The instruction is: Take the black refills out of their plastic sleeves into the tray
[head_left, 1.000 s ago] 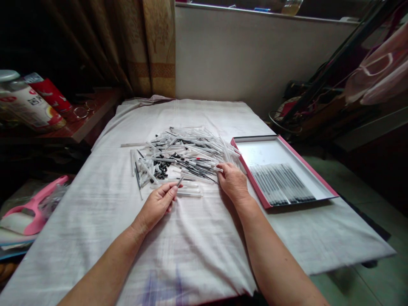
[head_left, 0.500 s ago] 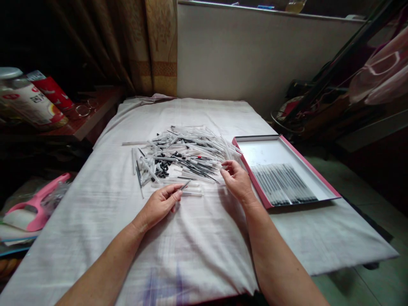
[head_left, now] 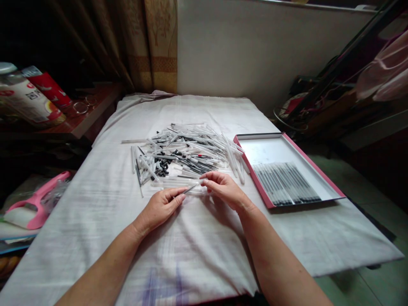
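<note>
My left hand [head_left: 162, 205] rests on the white cloth [head_left: 178, 238] and pinches a thin dark pen refill [head_left: 190, 188] that points up and right. My right hand [head_left: 223, 190] has its fingers curled close to the refill's tip, above some clear pen tubes [head_left: 178, 182]; what it grips, if anything, I cannot make out. Behind both hands lies a loose pile of clear tubes, black refills and small black caps [head_left: 185, 153]. To the right sits a shallow pink-edged box lid [head_left: 245, 159] with a row of assembled pens [head_left: 287, 182] in it.
A low wooden shelf [head_left: 79, 123] at the left carries a white jar [head_left: 19, 97], a red packet and wire rings. A pink tool [head_left: 35, 202] lies lower left. Curtains hang behind; clutter and a dark pole stand at the right. The table edge runs along the right.
My right hand left the pile's right edge and came left and toward me, meeting the left hand at the refill's tip. The left hand stayed put with the refill.
</note>
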The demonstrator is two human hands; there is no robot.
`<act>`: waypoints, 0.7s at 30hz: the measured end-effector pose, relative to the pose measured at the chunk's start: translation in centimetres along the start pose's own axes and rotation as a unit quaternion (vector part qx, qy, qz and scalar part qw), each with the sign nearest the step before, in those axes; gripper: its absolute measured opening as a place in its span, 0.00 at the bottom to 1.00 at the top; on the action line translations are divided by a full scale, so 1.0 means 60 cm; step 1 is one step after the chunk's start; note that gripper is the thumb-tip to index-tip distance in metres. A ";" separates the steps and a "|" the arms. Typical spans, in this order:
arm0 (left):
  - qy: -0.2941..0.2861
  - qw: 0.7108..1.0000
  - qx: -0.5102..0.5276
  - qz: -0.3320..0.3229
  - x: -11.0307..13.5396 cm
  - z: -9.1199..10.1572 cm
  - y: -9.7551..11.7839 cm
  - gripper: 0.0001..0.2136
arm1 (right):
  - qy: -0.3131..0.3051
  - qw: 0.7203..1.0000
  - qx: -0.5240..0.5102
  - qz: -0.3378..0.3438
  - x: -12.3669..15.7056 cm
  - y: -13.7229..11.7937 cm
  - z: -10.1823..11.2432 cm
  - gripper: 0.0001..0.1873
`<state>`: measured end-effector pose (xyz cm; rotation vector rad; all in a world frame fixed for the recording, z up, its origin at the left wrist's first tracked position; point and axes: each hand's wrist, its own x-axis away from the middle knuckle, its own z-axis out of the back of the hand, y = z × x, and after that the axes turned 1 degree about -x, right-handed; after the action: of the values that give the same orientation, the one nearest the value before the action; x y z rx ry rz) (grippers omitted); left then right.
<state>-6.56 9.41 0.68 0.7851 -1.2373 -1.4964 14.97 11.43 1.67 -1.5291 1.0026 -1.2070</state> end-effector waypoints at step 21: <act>-0.062 0.967 -0.221 -0.108 -0.003 0.005 -0.007 0.14 | -0.140 0.985 0.098 -0.011 0.002 0.015 0.006 0.12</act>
<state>-6.93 9.64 0.32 0.5443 -0.8726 -1.9371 15.28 11.14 0.82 -1.5050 0.6634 -1.0377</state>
